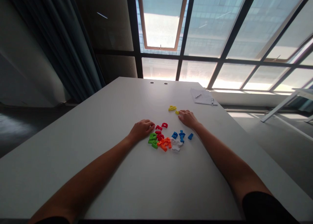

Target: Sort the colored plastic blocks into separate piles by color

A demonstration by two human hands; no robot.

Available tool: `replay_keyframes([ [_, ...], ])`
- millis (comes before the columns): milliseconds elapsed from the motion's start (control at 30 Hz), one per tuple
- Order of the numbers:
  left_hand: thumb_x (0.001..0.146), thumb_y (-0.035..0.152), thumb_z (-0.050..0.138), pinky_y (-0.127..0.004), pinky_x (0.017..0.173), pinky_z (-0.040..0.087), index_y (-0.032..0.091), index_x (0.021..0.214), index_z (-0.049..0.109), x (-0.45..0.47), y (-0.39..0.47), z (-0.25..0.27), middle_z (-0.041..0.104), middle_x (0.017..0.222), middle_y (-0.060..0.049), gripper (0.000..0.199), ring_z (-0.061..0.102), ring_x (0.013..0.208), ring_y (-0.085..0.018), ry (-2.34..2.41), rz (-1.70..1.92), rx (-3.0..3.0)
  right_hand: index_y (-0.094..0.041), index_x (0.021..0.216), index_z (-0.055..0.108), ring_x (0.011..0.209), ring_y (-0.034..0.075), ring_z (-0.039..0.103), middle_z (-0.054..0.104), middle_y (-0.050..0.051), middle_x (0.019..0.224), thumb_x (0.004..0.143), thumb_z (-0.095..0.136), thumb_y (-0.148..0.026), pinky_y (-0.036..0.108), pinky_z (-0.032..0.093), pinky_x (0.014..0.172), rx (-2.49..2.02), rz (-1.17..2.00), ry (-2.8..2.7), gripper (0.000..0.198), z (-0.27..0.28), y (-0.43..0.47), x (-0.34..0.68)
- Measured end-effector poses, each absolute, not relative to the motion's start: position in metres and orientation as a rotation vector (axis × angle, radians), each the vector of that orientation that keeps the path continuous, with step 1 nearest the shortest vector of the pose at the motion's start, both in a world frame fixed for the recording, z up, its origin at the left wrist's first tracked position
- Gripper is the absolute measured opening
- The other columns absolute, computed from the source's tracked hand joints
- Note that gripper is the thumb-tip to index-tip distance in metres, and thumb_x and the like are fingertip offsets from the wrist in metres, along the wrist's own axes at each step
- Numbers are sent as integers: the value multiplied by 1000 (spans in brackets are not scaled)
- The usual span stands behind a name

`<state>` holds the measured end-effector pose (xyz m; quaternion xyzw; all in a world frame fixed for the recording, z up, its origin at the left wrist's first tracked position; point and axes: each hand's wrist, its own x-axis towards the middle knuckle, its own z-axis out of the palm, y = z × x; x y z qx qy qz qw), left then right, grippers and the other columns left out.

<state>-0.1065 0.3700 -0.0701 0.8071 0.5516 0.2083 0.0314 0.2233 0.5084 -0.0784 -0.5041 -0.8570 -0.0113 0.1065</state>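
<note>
On the white table (112, 185), my right hand (187, 118) reaches forward with its fingertips at a small yellow plastic piece (177, 112). Just left of that lie more yellow pieces (172, 108). My left hand (142, 129) rests on the table beside the red pieces (164, 125), thumb and fingers apart, and nothing shows in it. Nearer to me is a cluster of small plastic pieces: green pieces (153, 136) at the left, orange pieces (164, 143) in the middle, white pieces (176, 148) and blue pieces (181, 136) at the right.
A sheet of paper (199, 95) with pens on it lies near the table's right edge. Two round holes are at the far end. Large windows (202, 28) stand beyond, a dark curtain (53, 31) hangs left, and a white table frame (281, 106) stands right.
</note>
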Motion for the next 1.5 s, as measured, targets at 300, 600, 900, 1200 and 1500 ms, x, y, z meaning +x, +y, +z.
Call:
replay_keyframes([
  [300, 105, 43, 47, -31, 79, 53, 27, 107, 79, -107, 371, -72, 76, 108, -6, 36, 68, 96, -22, 1694, 628, 2498, -22, 150, 59, 134, 34, 55, 58, 15, 153, 105, 53, -39, 49, 45, 110, -1564, -18, -2453, 48, -81, 528, 216],
  [600, 104, 42, 47, -31, 83, 54, 27, 107, 79, -108, 372, -74, 76, 109, -6, 36, 69, 98, -22, 1683, 635, 2517, -18, 130, 66, 123, 33, 62, 71, 17, 128, 101, 61, -49, 46, 46, 104, -1724, 30, -2247, 42, -84, 544, 203],
  [900, 105, 43, 47, -31, 82, 54, 27, 108, 79, -109, 372, -74, 76, 109, -5, 36, 69, 98, -22, 1682, 628, 2522, -20, 147, 56, 126, 33, 60, 74, 14, 128, 100, 58, -26, 47, 47, 106, -1706, 68, -2210, 48, -85, 560, 199],
  [1200, 105, 42, 47, -32, 82, 54, 27, 108, 79, -108, 372, -73, 76, 111, -5, 35, 68, 100, -23, 1690, 609, 2522, -19, 152, 51, 125, 33, 62, 74, 15, 129, 100, 57, -23, 46, 47, 105, -1691, 89, -2183, 52, -90, 560, 192],
  [1500, 105, 42, 47, -31, 81, 53, 26, 109, 79, -108, 371, -74, 76, 111, -5, 35, 68, 101, -22, 1685, 618, 2523, -14, 139, 62, 112, 29, 70, 77, 14, 122, 93, 61, -24, 43, 50, 106, -1497, 244, -1973, 47, -106, 540, 212],
])
